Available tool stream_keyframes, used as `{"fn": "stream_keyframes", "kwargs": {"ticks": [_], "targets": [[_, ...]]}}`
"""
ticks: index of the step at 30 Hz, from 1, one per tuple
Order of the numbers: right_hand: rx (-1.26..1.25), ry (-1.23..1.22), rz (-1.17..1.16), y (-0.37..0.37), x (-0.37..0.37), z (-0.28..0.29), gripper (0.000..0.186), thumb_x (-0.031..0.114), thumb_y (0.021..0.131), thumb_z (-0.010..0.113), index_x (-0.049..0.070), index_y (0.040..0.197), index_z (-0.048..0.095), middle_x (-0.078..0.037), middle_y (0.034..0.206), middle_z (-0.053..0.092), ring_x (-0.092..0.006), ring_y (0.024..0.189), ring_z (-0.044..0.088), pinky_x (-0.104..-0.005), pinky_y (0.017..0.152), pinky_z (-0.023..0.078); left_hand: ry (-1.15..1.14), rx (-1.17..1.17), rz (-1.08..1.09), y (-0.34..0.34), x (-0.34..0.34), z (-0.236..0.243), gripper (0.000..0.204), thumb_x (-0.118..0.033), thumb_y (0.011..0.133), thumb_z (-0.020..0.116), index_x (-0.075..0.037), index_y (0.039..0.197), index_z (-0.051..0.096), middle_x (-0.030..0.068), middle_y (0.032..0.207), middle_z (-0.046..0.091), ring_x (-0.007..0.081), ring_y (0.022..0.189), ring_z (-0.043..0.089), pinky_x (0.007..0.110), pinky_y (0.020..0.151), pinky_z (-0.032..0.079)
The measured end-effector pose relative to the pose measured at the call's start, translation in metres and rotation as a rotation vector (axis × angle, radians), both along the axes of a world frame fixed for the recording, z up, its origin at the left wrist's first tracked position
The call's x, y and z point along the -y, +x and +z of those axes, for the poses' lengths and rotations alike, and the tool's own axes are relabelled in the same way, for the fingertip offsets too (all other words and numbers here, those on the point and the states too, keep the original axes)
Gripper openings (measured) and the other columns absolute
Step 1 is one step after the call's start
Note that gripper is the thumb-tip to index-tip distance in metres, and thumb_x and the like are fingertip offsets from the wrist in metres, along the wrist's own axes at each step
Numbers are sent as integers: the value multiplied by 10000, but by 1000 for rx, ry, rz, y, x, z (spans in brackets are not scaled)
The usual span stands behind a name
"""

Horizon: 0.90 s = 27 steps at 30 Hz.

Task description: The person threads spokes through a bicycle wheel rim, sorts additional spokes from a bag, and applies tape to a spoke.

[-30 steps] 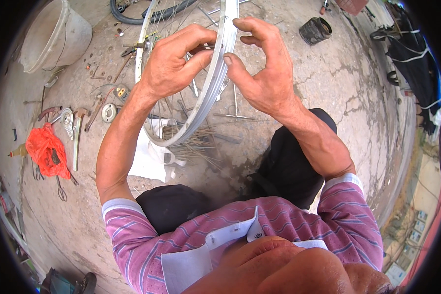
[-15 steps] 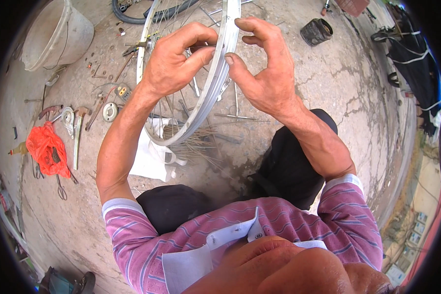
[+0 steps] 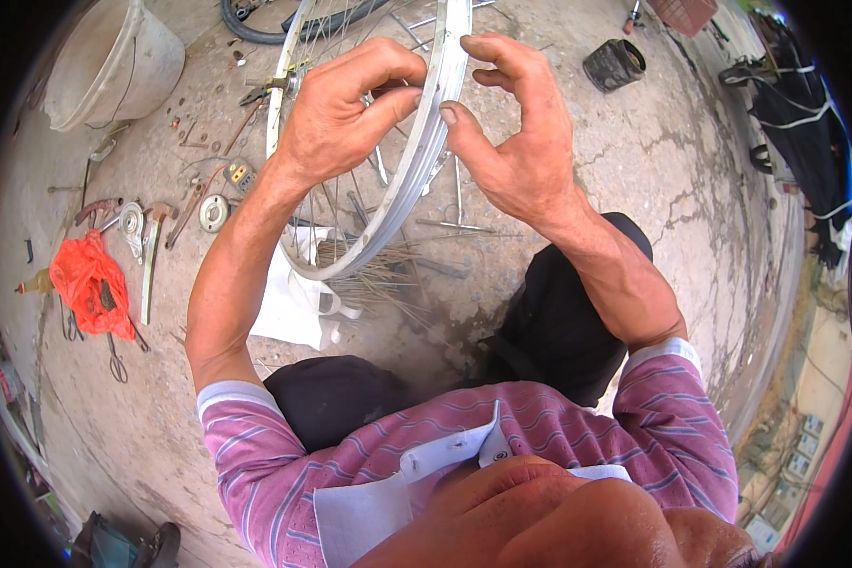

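shifted only slightly vs the earlier frame: bare l hand point(image 3: 350, 114), bare r hand point(image 3: 525, 133) & silver wheel rim point(image 3: 424, 142), w/ much the same pose kept. wheel rim is positioned upright-ish but tilted, btwn the two hands, toward the far edge of the concrete floor point(image 3: 634, 161); whether it's propped on smth can't be told. l hand is placed at the rim's inner side, index & thumb curled close to each other; whether anything is pinched btwn them can't be told. r hand is placed at the outer side, fingers spread apart, w/ thumb & index tips set at or just beside the metal. by the rim's near curve, a white bag point(image 3: 287, 308) & thin rods point(image 3: 383, 270) are strewn on the floor. toward the floor's l edge, a red-orange plastic bag point(image 3: 90, 284), hammer point(image 3: 150, 270) & round metal disc point(image 3: 214, 214) are laid out. near the far l corner a pale bucket point(image 3: 128, 71) is seen, w/ a black tyre point(image 3: 256, 36) cut off at the far edge; toward the far r corner, a dark can point(image 3: 613, 66) is placed.
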State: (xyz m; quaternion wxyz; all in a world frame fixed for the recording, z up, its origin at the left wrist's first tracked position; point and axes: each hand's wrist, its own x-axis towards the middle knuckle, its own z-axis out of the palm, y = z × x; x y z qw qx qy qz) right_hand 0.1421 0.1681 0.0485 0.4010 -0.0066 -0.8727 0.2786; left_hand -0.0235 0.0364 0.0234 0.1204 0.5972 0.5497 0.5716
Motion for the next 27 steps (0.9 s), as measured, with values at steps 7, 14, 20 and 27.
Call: {"fn": "stream_keyframes", "kwargs": {"ticks": [7, 14, 20, 27], "targets": [[44, 44, -1, 3, 0, 2, 582, 12, 814, 770, 8, 1345, 532, -173, 1315, 569, -271, 1166, 613, -359, 925, 567, 32, -143, -3, -5, 1, -1, 126, 37, 908, 656, 9, 1030, 665, 90, 942, 665, 201, 851, 642, 306, 772, 519], [58, 21, -8, 3, 0, -1, 568, 15, 828, 760, 5, 1347, 530, -166, 1322, 564, -270, 1168, 611, -359, 936, 564, 49, 55, 60, 5, -1, -5, 147, 13, 895, 687, -5, 1041, 680, 78, 926, 680, 174, 810, 660, 301, 700, 519], [5, -30, -4, 0, 4, 1, 562, 28, 772, 782, 18, 1292, 569, -174, 1247, 595, -319, 1121, 605, -395, 884, 552, 45, -58, 22, 0, 4, 0, 103, 34, 919, 643, 18, 1021, 650, 63, 974, 660, 145, 884, 625, 290, 787, 521], [16, -35, 4, 2, 3, -2, 569, 33, 771, 785, 17, 1296, 567, -166, 1246, 598, -310, 1101, 614, -389, 877, 552, -77, 62, -56, -4, 5, 0, 104, -16, 951, 628, 13, 1047, 654, 61, 956, 657, 142, 846, 613, 306, 747, 509]]}}
